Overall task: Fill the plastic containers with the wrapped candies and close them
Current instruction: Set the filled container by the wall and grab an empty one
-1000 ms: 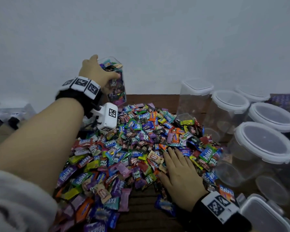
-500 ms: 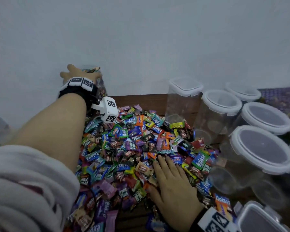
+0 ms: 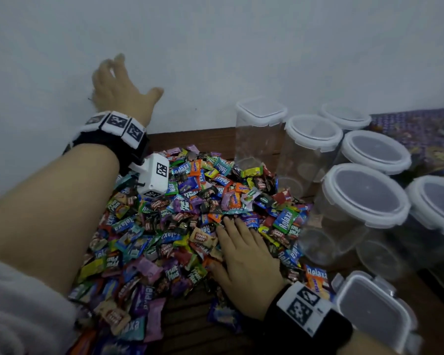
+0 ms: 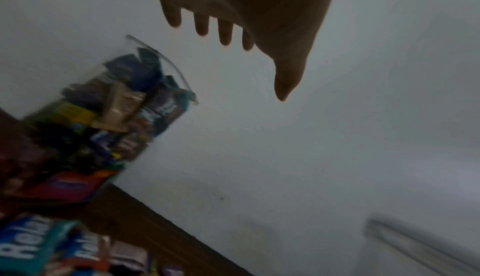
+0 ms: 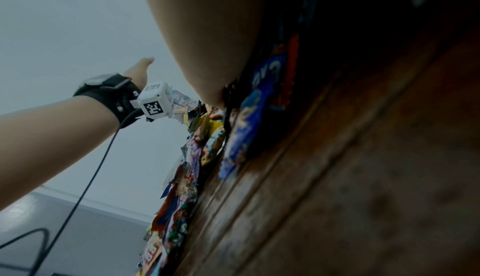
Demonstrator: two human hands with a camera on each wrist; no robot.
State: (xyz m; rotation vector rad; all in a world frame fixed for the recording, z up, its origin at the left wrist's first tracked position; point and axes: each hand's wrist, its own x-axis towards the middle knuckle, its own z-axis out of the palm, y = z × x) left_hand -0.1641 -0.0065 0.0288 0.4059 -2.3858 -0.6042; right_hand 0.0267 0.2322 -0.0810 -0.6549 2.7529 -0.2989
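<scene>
A wide heap of wrapped candies (image 3: 190,213) covers the wooden table (image 3: 190,326). My right hand (image 3: 244,249) lies flat on the heap's near right side with its fingers straight. My left hand (image 3: 123,83) is raised in front of the wall, fingers spread and holding nothing. In the left wrist view a clear lidless container full of candies (image 4: 109,120) stands on the table by the wall, below and left of my left hand (image 4: 259,55) and apart from it. The head view does not show this container.
Empty clear containers with white lids crowd the right side: a square one (image 3: 260,134), round ones (image 3: 310,149) (image 3: 362,201) (image 3: 374,152), and a square one (image 3: 374,306) near my right wrist. The pale wall (image 3: 267,47) runs close behind the table.
My left hand carried the filled container left toward the wall, let go of it and rose open. My right hand stayed flat on the candies.
</scene>
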